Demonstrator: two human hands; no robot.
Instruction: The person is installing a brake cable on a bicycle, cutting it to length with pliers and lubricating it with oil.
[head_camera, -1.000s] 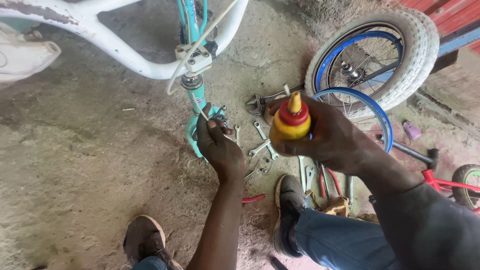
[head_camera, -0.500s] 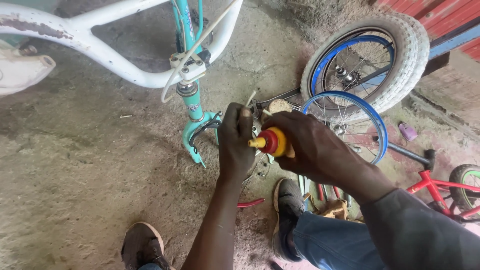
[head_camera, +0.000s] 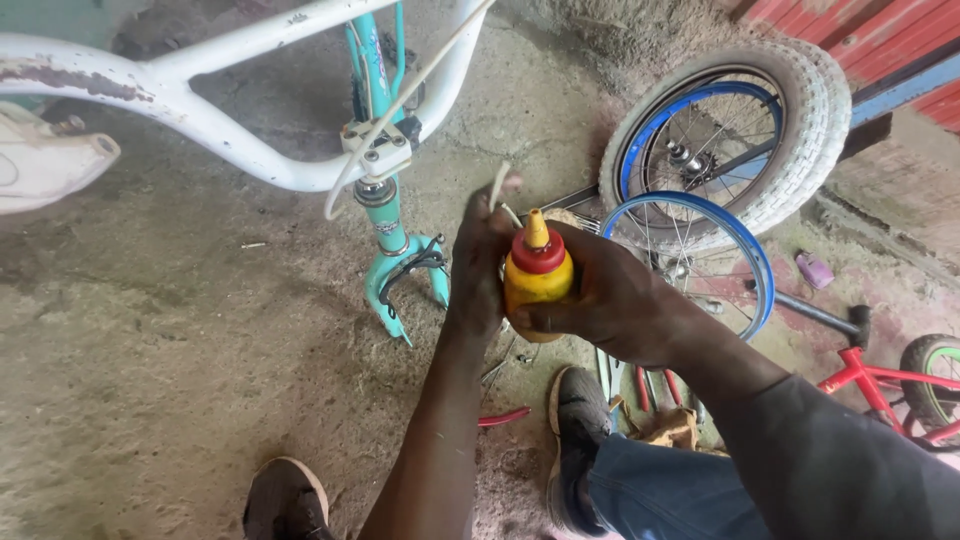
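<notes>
My right hand (head_camera: 610, 300) grips a yellow squeeze bottle (head_camera: 537, 285) with a red cap and a yellow nozzle, held upright at mid frame. My left hand (head_camera: 480, 265) is raised right beside the bottle, touching its left side. Its fingertips pinch a small white piece (head_camera: 498, 185) just above and left of the nozzle; what that piece is cannot be told. Behind the hands stands a white bicycle frame (head_camera: 200, 115) with a teal fork (head_camera: 392, 265), whose ends point down at the concrete floor.
A tyred wheel (head_camera: 800, 110) leans at the back right, with a bare blue rim (head_camera: 745, 260) before it. Loose tools (head_camera: 610, 375) and red-handled pliers (head_camera: 505, 417) lie by my shoes (head_camera: 575, 430). A red bicycle (head_camera: 885, 380) lies at the right and a small purple object (head_camera: 812, 268) near it.
My left hand left the teal fork and rose to the bottle. The bottle tipped sideways toward that hand, then came upright again, closer to the camera.
</notes>
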